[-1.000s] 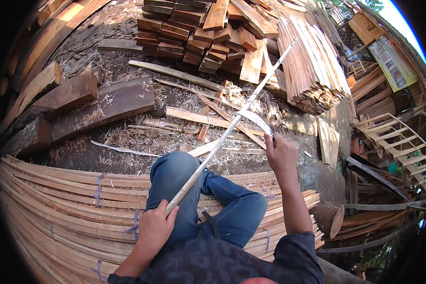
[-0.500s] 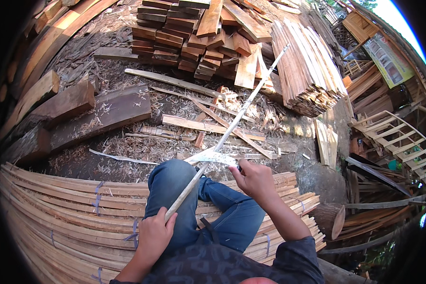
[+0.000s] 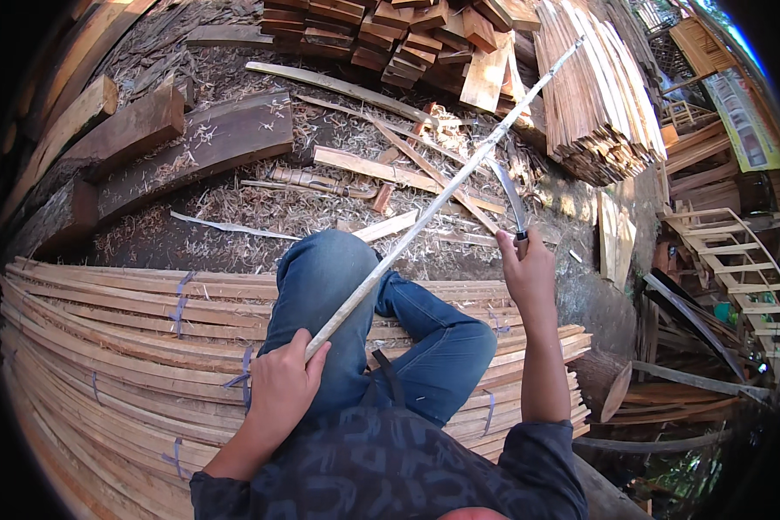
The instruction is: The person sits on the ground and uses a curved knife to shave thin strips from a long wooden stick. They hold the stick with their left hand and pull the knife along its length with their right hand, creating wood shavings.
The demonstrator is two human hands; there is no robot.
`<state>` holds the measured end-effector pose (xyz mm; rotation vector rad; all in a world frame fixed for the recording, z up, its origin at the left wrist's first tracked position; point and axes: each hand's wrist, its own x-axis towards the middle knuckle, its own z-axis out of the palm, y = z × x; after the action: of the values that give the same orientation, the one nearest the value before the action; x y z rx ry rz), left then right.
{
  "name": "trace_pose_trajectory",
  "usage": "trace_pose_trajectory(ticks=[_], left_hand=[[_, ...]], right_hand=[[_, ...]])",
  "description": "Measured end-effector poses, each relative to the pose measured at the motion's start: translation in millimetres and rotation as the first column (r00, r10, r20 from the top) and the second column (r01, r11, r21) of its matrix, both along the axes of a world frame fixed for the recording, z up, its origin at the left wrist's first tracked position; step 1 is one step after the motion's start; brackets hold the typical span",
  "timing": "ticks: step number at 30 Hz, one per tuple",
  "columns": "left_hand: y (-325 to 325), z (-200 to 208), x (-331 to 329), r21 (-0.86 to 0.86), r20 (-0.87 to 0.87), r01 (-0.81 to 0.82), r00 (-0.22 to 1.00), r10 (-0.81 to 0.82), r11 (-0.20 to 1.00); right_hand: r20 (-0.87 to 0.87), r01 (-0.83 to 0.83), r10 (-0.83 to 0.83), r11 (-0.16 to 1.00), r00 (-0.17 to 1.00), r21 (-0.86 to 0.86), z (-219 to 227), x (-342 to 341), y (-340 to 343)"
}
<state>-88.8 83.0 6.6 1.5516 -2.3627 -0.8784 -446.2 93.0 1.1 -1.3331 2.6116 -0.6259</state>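
The near end of a pale stick (image 3: 442,206) is being gripped by the closed left hand (image 3: 282,380) above the bundled laths (image 3: 139,373). The stick is being held slantwise past a denim-clad knee (image 3: 321,269) and beyond the laths' far edge. Rightward, a curved knife (image 3: 510,194) is being clasped by its handle in the closed right hand (image 3: 531,270), its tip pointing toward the stick.

Shot from the left of two side-by-side fisheye cameras on a person's head, the view faces forward and steeply down over a dark patterned shirt (image 3: 364,459), nearest the lens at the lower edge. The bare left hand (image 3: 282,377) and bare right hand (image 3: 530,264) fall within close range; stacked reddish-brown sawn timbers (image 3: 407,39) sit farther off at top. Long light-brown wooden strips (image 3: 139,364) bow toward the rim.
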Motion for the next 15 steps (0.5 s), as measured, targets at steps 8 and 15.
trace_pose_trajectory(ticks=[8, 15], left_hand=[[3.8, 2.4, 5.0, 0.129, -0.178, -0.084, 0.978, 0.107, 0.988], [8.2, 3.1, 17.9, 0.186, -0.141, -0.113, 0.98, 0.141, 0.976]], right_hand=[[0.697, 0.187, -0.027, 0.97, 0.717, -0.154, -45.6, 10.8, 19.3], [0.853, 0.173, 0.07, 0.968, 0.517, -0.183, -43.4, 77.1, 19.3]])
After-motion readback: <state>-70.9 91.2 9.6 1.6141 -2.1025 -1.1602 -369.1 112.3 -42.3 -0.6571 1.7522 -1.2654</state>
